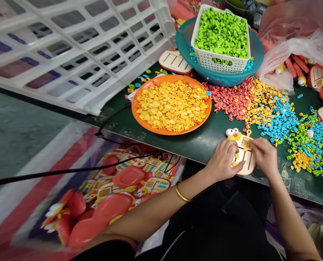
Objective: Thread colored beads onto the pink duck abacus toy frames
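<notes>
A cream toy board with a yellow chick head [243,152] lies at the near edge of the dark green table [194,141]. My left hand [223,159] rests curled on the board's left side, with small yellow pieces showing by its fingertips. My right hand [264,156] covers the board's right side, its fingers pinched together near the top. What the pinch holds is hidden. Loose beads in red, yellow, blue and green [273,112] lie heaped just beyond the board.
An orange plate of yellow pieces [172,105] sits left of centre. Behind it a teal bowl [185,43] holds a white basket of green pieces [221,36]. A white crate [77,47] fills the left. Below the table a bag holds finished red toys [109,203].
</notes>
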A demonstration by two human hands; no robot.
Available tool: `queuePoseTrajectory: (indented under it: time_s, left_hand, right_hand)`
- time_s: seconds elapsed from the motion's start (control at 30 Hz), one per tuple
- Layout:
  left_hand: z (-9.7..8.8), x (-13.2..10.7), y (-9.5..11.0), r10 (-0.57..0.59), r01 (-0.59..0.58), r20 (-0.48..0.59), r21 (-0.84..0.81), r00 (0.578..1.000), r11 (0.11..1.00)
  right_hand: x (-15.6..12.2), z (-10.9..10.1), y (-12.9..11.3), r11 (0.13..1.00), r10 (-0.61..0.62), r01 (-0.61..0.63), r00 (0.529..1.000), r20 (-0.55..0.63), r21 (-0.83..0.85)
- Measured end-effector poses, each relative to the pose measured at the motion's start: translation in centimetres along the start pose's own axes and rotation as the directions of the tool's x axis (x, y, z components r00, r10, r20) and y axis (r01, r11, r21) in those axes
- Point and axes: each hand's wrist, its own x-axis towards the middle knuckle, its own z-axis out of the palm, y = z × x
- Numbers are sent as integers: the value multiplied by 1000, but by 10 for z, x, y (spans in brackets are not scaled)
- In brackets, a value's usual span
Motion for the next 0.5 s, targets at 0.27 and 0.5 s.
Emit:
queuePoseTrajectory:
  time_s: [0.27,0.5]
  left_hand:
    - [-6,6,5,188,-200,147,67,971,978]
    - [0,4,2,68,-68,29,6,997,998]
  right_hand:
    - [69,1,4,967,253,-252,967,41,-31]
    - [-10,-10,9,973,223,-219,973,-51,77]
